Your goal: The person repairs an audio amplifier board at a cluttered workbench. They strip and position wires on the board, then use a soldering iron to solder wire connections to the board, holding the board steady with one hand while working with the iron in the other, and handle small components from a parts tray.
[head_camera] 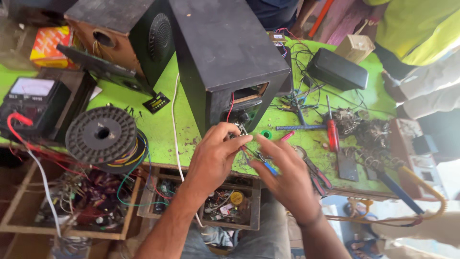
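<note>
Right at the near edge of the green table (182, 129), both hands meet below the open lower corner of the tall black speaker cabinet (225, 52), which stands upright with its opening facing the person. The left hand (213, 156) comes in from below and left, fingers curled and pinched together on a small bundle of wires and a part (241, 135) that hangs out of the cabinet's opening; the thing lies up and slightly right of that hand's palm, touching its fingertips. The right hand (287, 177) sits just beside it to the right, fingers stretched toward the same spot, with a thin blue-handled tool (268, 167) under its fingers, its long axis slanting up-left toward the wires. The left hand is the nearer of the two to the opening. Whether the right hand truly grips the tool or only lies over it cannot be told, since motion blur smears the fingers. What the red wire (231, 106) joins inside the cabinet is hidden in shadow. A red-handled screwdriver (332, 132) lies well apart to the right.
</note>
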